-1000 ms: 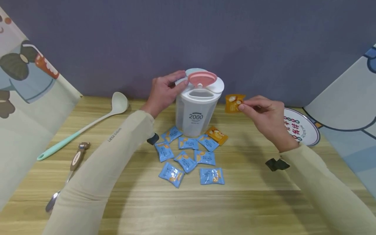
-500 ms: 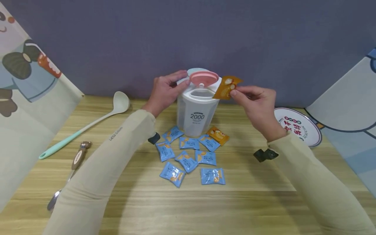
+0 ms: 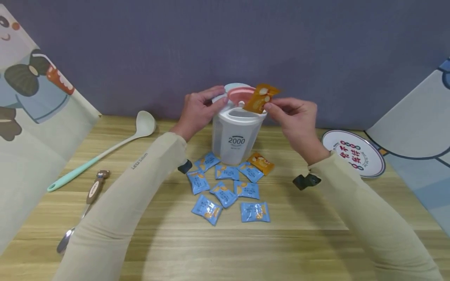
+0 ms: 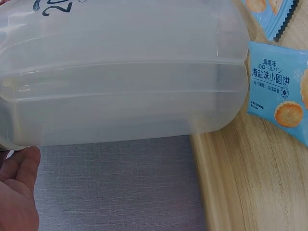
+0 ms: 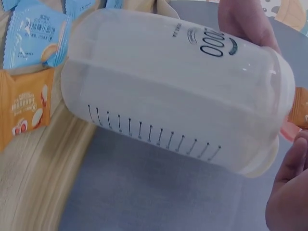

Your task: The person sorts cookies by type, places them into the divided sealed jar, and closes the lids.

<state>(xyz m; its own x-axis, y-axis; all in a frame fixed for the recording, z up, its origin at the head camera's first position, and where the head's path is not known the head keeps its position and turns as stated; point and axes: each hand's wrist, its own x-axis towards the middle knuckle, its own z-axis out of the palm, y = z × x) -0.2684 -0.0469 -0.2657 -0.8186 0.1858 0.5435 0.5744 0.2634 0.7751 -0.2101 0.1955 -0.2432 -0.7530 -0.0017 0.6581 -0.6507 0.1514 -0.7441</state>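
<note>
A translucent storage container (image 3: 236, 142) with a white lid and a raised pink flap stands upright by the back wall. My left hand (image 3: 198, 111) grips the left side of its lid, thumb on top. Between thumb and fingers, my right hand (image 3: 297, 123) pinches an orange biscuit packet (image 3: 259, 99), tilted over the right side of the lid opening. Several blue biscuit packets (image 3: 224, 194) and another orange packet (image 3: 261, 163) lie in front of the container. In the right wrist view, only an edge of the pinched packet (image 5: 299, 108) shows.
A ladle (image 3: 144, 125) with a mint handle and a spoon (image 3: 95, 191) with a bear-topped handle lie at left, the spoon partly behind the left sleeve. A white oval plate (image 3: 353, 156) with red lettering is at right. A grey wall (image 3: 168, 47) stands behind.
My right hand has moved left with the orange packet, from beside the container to over its lid opening, tilting the packet. The left hand stays on the lid.
</note>
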